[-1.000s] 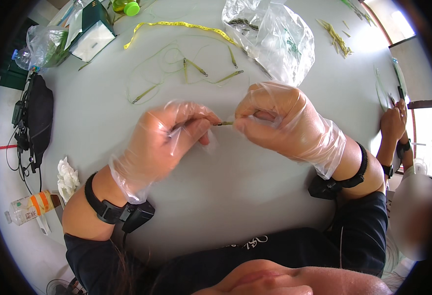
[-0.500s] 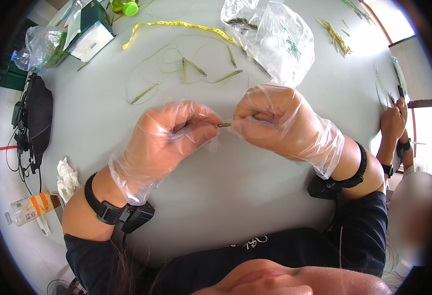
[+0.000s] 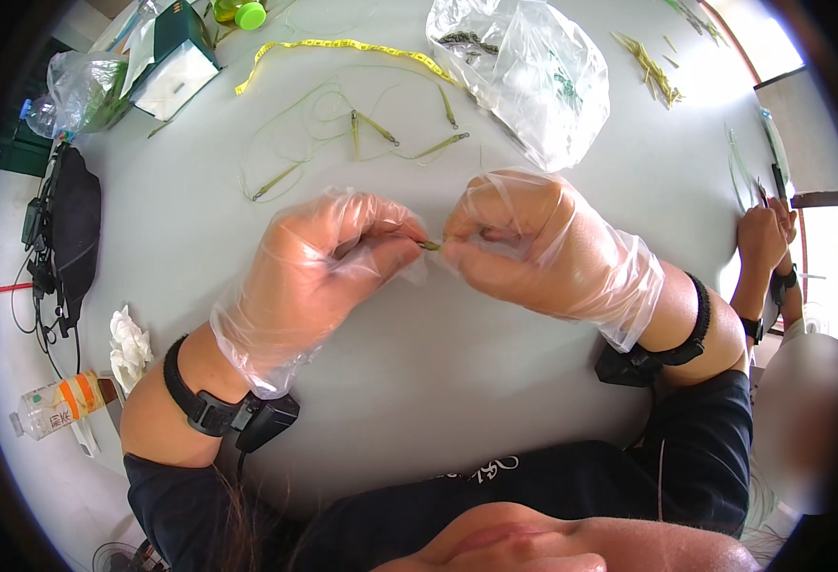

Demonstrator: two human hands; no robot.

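Over the middle of the pale surface [image 3: 495, 381], both gloved hands meet fingertip to fingertip on a small olive-green piece [image 3: 429, 245], thin and short, perhaps a bit of leaf strip. The left hand [image 3: 328, 262] is curled nearly shut, thumb and forefinger pinching one end; the right hand [image 3: 533, 248] is likewise closed, pinching the other end. The piece looks very light, narrow and pliable, probably easy to tear or crease, and the loose plastic gloves may let it slip, so a firm pinch close to each end seems the sensible hold. Toward the far edge lie thin green strands with knotted ends [image 3: 362, 129], a yellow measuring tape [image 3: 343, 45] and a clear plastic bag [image 3: 533, 81]. At the right edge another person's hands [image 3: 767, 238] work
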